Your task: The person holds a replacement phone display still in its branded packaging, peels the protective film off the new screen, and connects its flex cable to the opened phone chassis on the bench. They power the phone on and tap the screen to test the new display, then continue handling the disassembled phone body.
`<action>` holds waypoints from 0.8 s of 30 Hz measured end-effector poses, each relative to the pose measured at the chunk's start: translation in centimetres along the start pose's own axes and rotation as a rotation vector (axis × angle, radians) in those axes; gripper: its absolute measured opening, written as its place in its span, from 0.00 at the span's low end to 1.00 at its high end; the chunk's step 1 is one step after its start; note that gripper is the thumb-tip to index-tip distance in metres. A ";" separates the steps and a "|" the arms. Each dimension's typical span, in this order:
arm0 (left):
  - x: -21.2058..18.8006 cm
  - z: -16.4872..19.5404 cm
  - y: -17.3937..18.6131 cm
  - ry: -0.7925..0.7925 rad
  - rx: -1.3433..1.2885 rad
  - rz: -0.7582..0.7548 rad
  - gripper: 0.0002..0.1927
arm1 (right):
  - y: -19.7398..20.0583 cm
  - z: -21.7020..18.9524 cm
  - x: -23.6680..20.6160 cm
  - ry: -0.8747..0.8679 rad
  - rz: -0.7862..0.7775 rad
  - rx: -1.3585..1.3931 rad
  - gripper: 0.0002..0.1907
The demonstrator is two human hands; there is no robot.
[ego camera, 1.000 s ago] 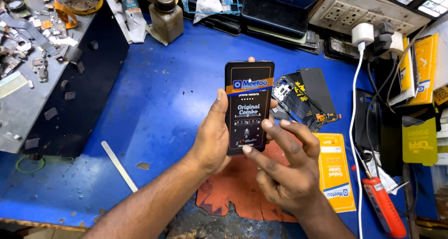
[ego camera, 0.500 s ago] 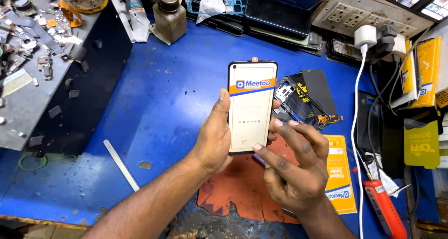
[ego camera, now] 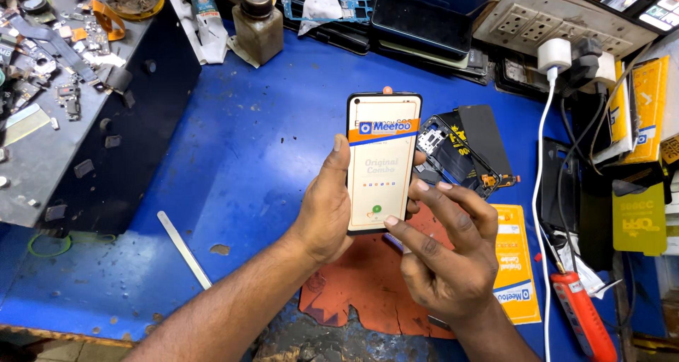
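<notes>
Left hand (ego camera: 327, 206) grips the phone (ego camera: 382, 162) by its edges, thumb along the near side, holding it upright above the blue bench (ego camera: 233, 157) with its lit screen facing up (an orange and blue band runs across its top). Right hand (ego camera: 442, 252) is loosely spread, holding nothing, one fingertip touching the screen's lower corner. Just behind lies an opened black phone frame (ego camera: 460, 150), and under the wrists a worn red mat (ego camera: 361, 284)
</notes>
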State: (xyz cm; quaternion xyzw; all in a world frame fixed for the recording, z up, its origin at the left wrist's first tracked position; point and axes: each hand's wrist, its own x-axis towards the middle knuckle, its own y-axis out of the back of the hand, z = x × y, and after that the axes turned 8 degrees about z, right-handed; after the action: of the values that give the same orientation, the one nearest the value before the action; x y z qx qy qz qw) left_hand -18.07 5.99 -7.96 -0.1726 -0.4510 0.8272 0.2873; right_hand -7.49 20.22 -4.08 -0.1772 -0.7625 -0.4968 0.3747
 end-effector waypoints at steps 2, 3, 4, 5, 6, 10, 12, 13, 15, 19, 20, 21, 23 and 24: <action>0.0 -0.1 0.0 0.005 0.002 0.007 0.42 | 0.0 0.0 -0.1 -0.008 0.003 0.001 0.22; 0.0 -0.1 0.1 0.014 0.007 0.016 0.42 | -0.1 0.1 -0.2 -0.013 0.006 -0.001 0.21; 0.0 -0.1 0.1 0.022 0.012 0.024 0.43 | -0.1 0.1 -0.2 -0.017 0.008 -0.003 0.21; 0.0 -0.1 0.2 0.030 0.016 0.033 0.43 | -0.1 0.2 -0.2 -0.022 0.010 -0.006 0.21; 0.0 -0.2 0.3 0.023 0.003 -0.003 0.44 | -0.1 0.2 -0.3 -0.034 0.019 -0.010 0.21; -0.1 -0.2 0.4 0.004 -0.007 -0.071 0.47 | 0.0 0.3 -0.5 -0.106 0.048 -0.043 0.21; 0.0 -0.1 0.3 0.009 -0.003 -0.062 0.46 | 0.1 0.3 -0.5 -0.127 0.052 -0.068 0.20; -0.1 0.0 0.2 0.016 -0.007 -0.054 0.46 | 0.1 0.3 -0.4 -0.126 0.051 -0.079 0.19; -0.1 0.0 -0.2 0.047 -0.005 0.015 0.44 | 0.1 0.5 -0.3 -0.125 0.045 -0.089 0.18; -0.1 0.1 -0.5 0.054 -0.021 0.021 0.43 | 0.1 0.5 -0.2 -0.113 0.046 -0.066 0.17; -0.1 0.2 -0.5 0.033 -0.036 -0.037 0.45 | 0.1 0.4 -0.2 -0.106 0.051 -0.056 0.16; 0.0 0.2 -0.5 0.022 -0.021 -0.007 0.44 | 0.2 0.5 -0.2 -0.062 0.042 -0.043 0.18; 0.0 0.3 -0.4 -0.002 0.010 0.055 0.43 | 0.4 0.5 -0.1 0.029 0.024 -0.013 0.22; 0.0 0.3 -0.3 -0.006 -0.003 0.045 0.43 | 0.4 0.5 -0.1 0.038 0.006 -0.010 0.21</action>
State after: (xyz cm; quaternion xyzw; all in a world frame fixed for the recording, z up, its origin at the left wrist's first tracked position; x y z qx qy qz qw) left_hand -18.13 5.93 -7.53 -0.1804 -0.4491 0.8333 0.2671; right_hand -7.39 20.86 -4.06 -0.1718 -0.7523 -0.5027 0.3897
